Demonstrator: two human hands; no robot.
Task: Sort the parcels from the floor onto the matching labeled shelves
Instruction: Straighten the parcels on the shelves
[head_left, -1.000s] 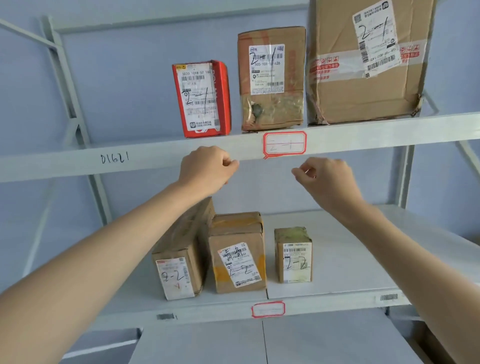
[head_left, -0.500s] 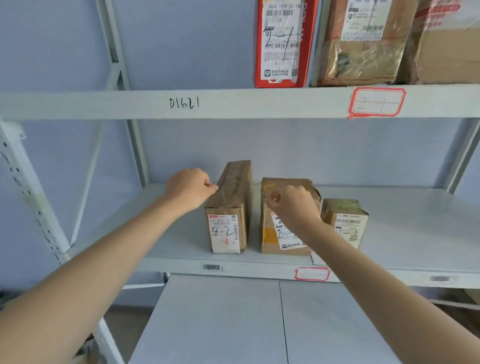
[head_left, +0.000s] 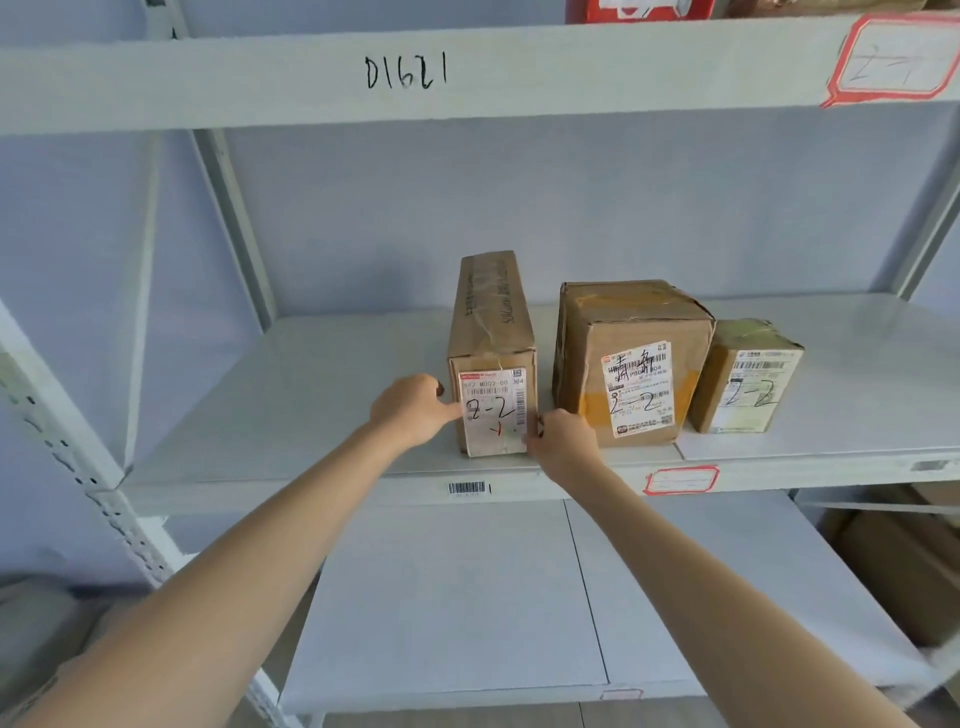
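Observation:
A tall narrow cardboard parcel (head_left: 491, 312) marked "2-2" stands on the middle shelf (head_left: 311, 415). My left hand (head_left: 410, 410) grips its front left edge, thumb on the label. At the lower right front corner my right hand (head_left: 563, 441) pinches the same parcel. Two more "2-2" parcels stand to its right: a squarish one (head_left: 634, 364) with yellow tape and a small one (head_left: 748, 379). A red-bordered tag (head_left: 680, 479) is stuck on the shelf's front edge.
The upper shelf beam (head_left: 405, 73) reads "D1621" and carries a red-bordered "2-1" tag (head_left: 893, 60); the bottom of a red parcel (head_left: 639, 8) shows above it. A lower shelf (head_left: 467, 597) lies beneath my arms. Brown cartons (head_left: 909, 561) sit at the lower right. A slanted upright (head_left: 78, 467) stands on the left.
My view dropped from the upper "2-1" shelf to the "2-2" shelf. Both hands came down and took hold of the narrow parcel's front, the right hand moving left from the squarish parcel.

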